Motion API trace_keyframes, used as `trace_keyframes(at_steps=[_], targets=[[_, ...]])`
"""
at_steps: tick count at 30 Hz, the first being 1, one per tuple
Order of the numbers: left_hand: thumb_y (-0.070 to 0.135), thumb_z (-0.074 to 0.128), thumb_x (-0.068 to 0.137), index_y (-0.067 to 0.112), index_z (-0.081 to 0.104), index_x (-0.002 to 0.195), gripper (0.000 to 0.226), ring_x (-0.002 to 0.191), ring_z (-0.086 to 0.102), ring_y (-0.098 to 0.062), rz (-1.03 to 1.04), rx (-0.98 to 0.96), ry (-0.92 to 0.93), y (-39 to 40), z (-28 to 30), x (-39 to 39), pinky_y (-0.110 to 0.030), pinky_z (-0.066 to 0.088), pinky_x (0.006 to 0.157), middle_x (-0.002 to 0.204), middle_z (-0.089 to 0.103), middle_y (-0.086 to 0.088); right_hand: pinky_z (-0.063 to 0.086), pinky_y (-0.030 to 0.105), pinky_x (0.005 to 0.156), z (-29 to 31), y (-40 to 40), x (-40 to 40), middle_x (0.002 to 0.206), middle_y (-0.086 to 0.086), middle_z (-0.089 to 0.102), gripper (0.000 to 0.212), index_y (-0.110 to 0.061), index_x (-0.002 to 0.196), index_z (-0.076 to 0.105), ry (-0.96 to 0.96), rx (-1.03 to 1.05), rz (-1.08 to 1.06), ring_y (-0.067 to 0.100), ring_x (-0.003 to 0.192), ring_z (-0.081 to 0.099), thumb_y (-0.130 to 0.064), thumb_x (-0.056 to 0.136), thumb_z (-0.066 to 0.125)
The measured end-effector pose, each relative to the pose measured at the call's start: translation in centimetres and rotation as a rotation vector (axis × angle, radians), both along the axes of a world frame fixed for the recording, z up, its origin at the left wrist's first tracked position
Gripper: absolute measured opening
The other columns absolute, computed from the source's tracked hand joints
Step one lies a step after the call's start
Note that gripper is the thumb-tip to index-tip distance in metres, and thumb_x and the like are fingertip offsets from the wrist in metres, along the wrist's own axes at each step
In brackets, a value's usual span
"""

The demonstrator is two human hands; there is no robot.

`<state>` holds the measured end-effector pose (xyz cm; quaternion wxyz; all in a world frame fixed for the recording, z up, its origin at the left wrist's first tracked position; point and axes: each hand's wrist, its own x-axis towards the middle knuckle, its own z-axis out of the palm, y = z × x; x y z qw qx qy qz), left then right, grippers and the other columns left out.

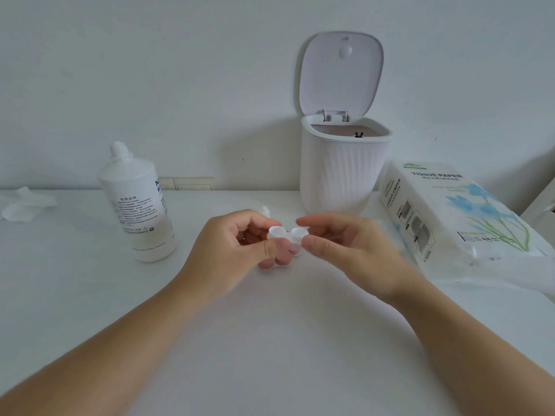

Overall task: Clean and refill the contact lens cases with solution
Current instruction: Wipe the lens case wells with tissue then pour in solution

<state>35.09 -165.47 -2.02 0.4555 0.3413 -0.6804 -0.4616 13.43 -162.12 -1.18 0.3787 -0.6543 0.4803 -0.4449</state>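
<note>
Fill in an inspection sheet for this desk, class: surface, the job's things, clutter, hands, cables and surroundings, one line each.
Surface: white table, no spills seen.
Job's things: contact lens case, both wells uncapped, held above the table; solution bottle upright at left, uncapped; a small white cap behind the hands.
Clutter: crumpled tissue at far left; tissue paper pack at right.
Hands: left hand pinches the case; right hand has fingertips at its right well.
Cables: nothing seen.
Surroundings: small bin with lid raised, against a white wall with a wall socket.
</note>
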Motion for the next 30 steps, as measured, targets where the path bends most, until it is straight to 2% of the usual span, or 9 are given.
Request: trace_keyframes(at_steps=[2,3,7,10,13,16,23,26,30], targets=[[0.038,0.086,0.071,0.025,0.074,0.087,0.024,0.072,0.075,-0.024,-0.015,0.002,-0.006,0.1,-0.1,-0.2,-0.030,0.060,0.068,0.081,0.079,-0.006,0.052,0.047,0.080,-0.2,0.0,0.2,0.080,0.003,0.070,0.021,-0.022,0.103,0.077,-0.037,0.008,0.027,0.014,0.080,0.062,-0.032,0.085,0.078],[0.035,0.086,0.072,0.025,0.074,0.087,0.021,0.074,0.076,-0.024,-0.014,0.004,-0.014,0.1,-0.2,-0.3,-0.029,0.060,0.068,0.081,0.079,-0.007,0.053,0.046,0.081,-0.4,-0.1,0.2,0.078,-0.001,0.072,0.016,-0.022,0.101,0.078,-0.032,0.003,0.035,0.012,0.079,0.064,-0.029,0.087,0.076],[0.023,0.086,0.075,0.024,0.076,0.088,0.016,0.079,0.077,-0.027,-0.014,0.009,-0.036,-0.2,-0.6,-0.3,-0.035,0.061,0.071,0.083,0.079,-0.007,0.052,0.023,0.074,-0.8,-0.4,0.0,0.085,-0.006,0.078,0.015,-0.019,0.101,0.078,0.004,0.016,0.072,0.006,0.076,0.067,-0.024,0.087,0.079],[0.029,0.091,0.073,0.031,0.076,0.091,0.023,0.076,0.073,-0.027,0.038,-0.067,-0.141,0.0,-0.9,-0.1,-0.043,0.060,0.073,0.083,0.077,0.000,0.053,0.022,0.072,-1.1,-0.5,-0.1,0.083,-0.004,0.078,0.015,-0.022,0.096,0.079,0.032,0.012,0.045,0.006,0.073,0.067,-0.026,0.082,0.083],[0.042,0.087,0.068,0.038,0.075,0.091,0.026,0.069,0.064,-0.022,0.153,-0.163,-0.212,0.2,-0.7,0.6,-0.025,0.052,0.064,0.077,0.072,0.010,0.055,0.039,0.078,-1.2,-0.6,-0.5,0.086,0.006,0.077,0.014,-0.024,0.095,0.079,0.035,0.024,0.024,0.012,0.077,0.067,-0.022,0.082,0.084],[0.031,0.088,0.075,0.036,0.073,0.087,0.019,0.063,0.059,-0.010,0.287,-0.313,-0.277,0.2,0.1,2.3,-0.010,0.044,0.060,0.078,0.069,0.015,0.053,0.043,0.081,-1.4,-0.9,-0.7,0.092,0.010,0.076,0.019,-0.024,0.099,0.078,0.014,0.043,-0.008,0.015,0.080,0.066,-0.018,0.082,0.083],[0.032,0.070,0.087,0.024,0.072,0.086,0.008,0.069,0.061,-0.007,0.615,-0.635,-0.328,2.5,0.9,8.7,-0.010,0.043,0.065,0.076,0.067,0.011,0.048,0.017,0.068,-1.8,-1.0,-0.6,0.075,-0.010,0.074,0.014,-0.026,0.092,0.078,0.076,-0.024,-0.060,0.002,0.068,0.063,-0.021,0.081,0.084],[0.035,0.066,0.087,0.029,0.066,0.099,0.013,0.075,0.058,-0.008,0.821,-0.520,-0.219,2.6,0.4,11.0,-0.009,0.041,0.069,0.089,0.062,0.009,0.046,0.017,0.066,-1.8,-1.1,-0.4,0.074,-0.011,0.073,0.013,-0.026,0.089,0.077,0.088,-0.021,-0.081,0.002,0.066,0.061,-0.023,0.079,0.085],[0.042,0.071,0.080,0.033,0.048,0.134,0.059,0.102,0.055,-0.002,0.881,-0.210,-0.098,1.3,0.0,12.2,-0.003,0.037,0.079,0.129,0.047,0.009,0.047,0.018,0.064,-0.5,-1.9,-0.2,0.076,-0.007,0.073,0.017,-0.026,0.085,0.074,0.198,-0.032,-0.101,0.002,0.064,0.060,-0.031,0.075,0.087]])
